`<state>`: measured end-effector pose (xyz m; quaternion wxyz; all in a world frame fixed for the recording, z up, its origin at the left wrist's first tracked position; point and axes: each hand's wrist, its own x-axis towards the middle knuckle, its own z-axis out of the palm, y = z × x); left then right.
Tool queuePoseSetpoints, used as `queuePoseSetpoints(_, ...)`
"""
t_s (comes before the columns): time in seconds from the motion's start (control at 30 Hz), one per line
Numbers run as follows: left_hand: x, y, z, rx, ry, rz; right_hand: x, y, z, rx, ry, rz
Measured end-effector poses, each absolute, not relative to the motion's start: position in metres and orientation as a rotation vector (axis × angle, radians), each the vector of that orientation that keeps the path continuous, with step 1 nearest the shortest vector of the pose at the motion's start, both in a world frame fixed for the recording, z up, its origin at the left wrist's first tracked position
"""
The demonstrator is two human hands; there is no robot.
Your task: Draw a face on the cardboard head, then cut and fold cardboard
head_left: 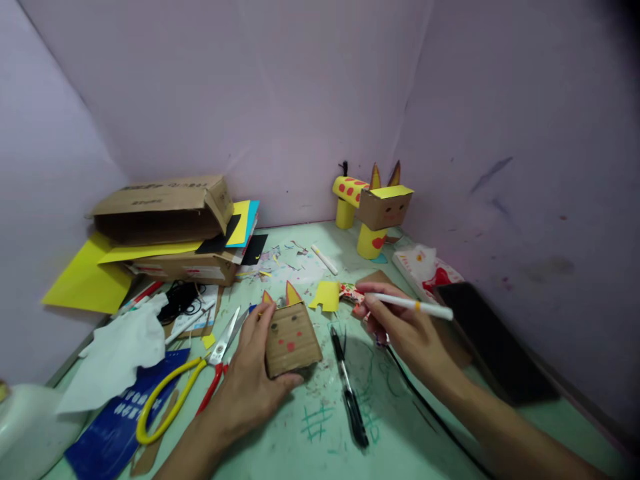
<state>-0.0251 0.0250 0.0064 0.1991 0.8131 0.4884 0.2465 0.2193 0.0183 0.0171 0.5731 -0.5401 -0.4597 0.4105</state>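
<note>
From my remote seat I see the cardboard box (295, 339) at two o'clock from the nearer left hand (254, 373), which clasps its left side, and at eight o'clock from the right hand (407, 337), pinching a white marker (407, 303) aligned nine-to-three

light: soft, muted | right wall (525, 153): dimmer | top-right corner: dark vignette | outer edges: stretched, soft

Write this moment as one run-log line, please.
left hand: holds cardboard face | right hand: holds orange-banded white marker | black pen: lies on table between hands | spotted figure: stands at back right
</note>
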Motion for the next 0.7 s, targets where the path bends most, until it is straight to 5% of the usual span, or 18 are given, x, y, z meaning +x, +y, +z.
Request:
queuePoseSetpoints(0.33, -0.03, 0.025, -0.007, 2.288, 1.418, 0.709, 0.25, 0.032, 0.003, -1.321, -2.483, 0.158)
queuePoseSetpoints(0.7, -0.033, 0.034, -0.024, 2.392, 1.485, 0.911, 0.241, 0.025, 0.0, -1.531, -2.294, 0.19)
